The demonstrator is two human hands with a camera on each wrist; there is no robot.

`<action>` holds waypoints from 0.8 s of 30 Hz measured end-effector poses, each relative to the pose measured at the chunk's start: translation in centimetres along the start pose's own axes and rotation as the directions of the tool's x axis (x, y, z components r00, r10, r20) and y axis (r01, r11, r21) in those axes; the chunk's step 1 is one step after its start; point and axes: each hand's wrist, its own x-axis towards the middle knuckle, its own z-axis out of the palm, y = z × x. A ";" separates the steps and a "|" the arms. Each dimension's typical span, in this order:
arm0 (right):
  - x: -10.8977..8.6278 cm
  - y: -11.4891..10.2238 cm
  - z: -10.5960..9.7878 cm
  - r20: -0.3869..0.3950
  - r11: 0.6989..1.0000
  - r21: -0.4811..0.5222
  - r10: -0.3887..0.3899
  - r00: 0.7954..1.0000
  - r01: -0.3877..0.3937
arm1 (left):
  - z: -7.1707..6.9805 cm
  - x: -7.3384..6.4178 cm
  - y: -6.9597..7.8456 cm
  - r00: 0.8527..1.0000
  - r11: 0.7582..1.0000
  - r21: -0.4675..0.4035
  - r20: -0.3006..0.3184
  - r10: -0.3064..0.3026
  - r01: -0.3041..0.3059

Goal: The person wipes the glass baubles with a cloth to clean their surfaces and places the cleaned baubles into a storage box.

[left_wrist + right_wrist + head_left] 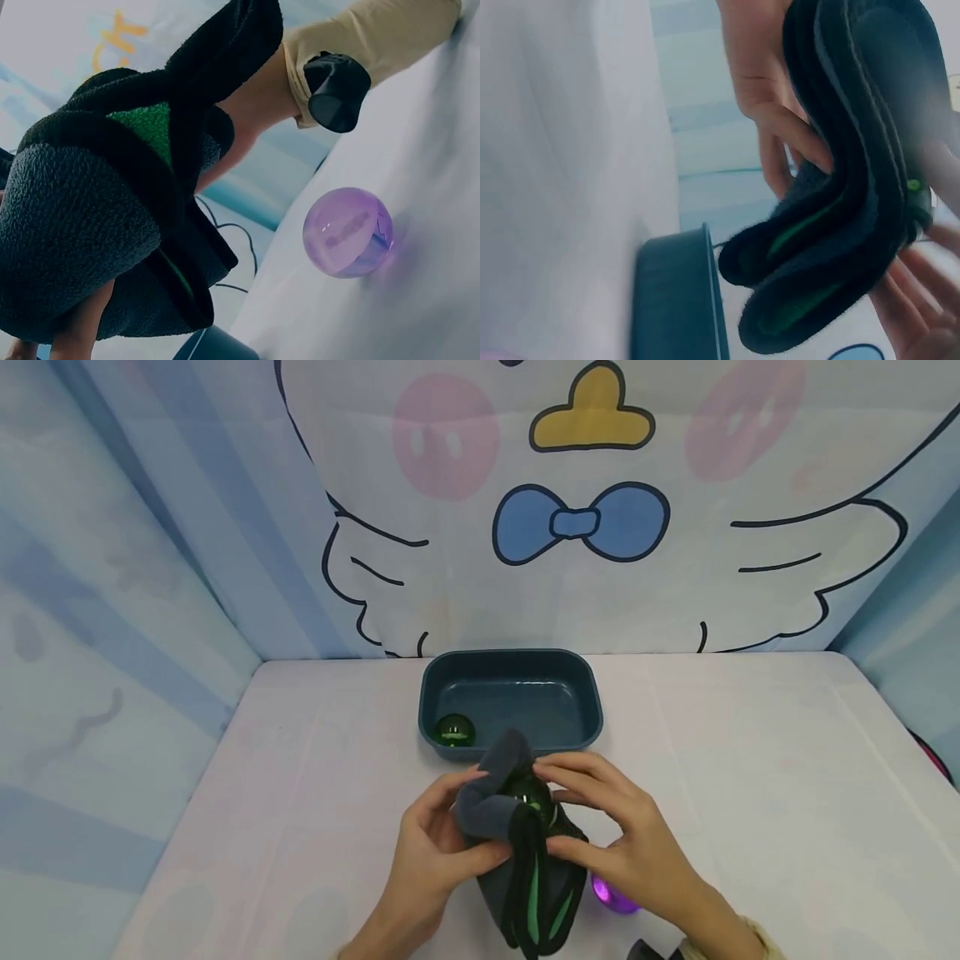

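Note:
A folded dark grey cloth (495,814) with black edges and green inner parts is held up over the table in front of me. My left hand (427,856) grips its left side, thumb in front and fingers behind. Lodged against the cloth's upper folds is a green transparent ball (531,792), partly covered by fabric. My right hand (637,835) has its fingers and thumb curled around the ball's right side, the thumb near the cloth. A purple transparent ball (349,232) lies on the table, partly hidden below the right hand in the head view.
Just beyond the cloth, a dark teal rectangular container (525,689) stands at the table's back edge. Another green ball (454,730) sits in its front left corner. Printed curtains (187,527) enclose the white table (750,760) at the back and sides.

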 end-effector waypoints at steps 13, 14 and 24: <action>0.0 0.5 -0.1 0.009 0.996 0.032 -0.086 0.996 0.086 | 0.0 0.0 0.1 0.999 1.000 -0.011 0.039 0.014 -0.013; 0.0 0.5 -0.1 0.011 0.997 0.051 -0.063 0.998 0.062 | 0.0 0.0 0.1 0.999 1.000 -0.009 0.047 0.019 -0.019; -0.2 0.2 -0.1 0.028 0.990 0.046 0.133 0.991 -0.134 | 0.0 0.0 -0.1 1.000 1.000 -0.006 0.023 0.011 -0.010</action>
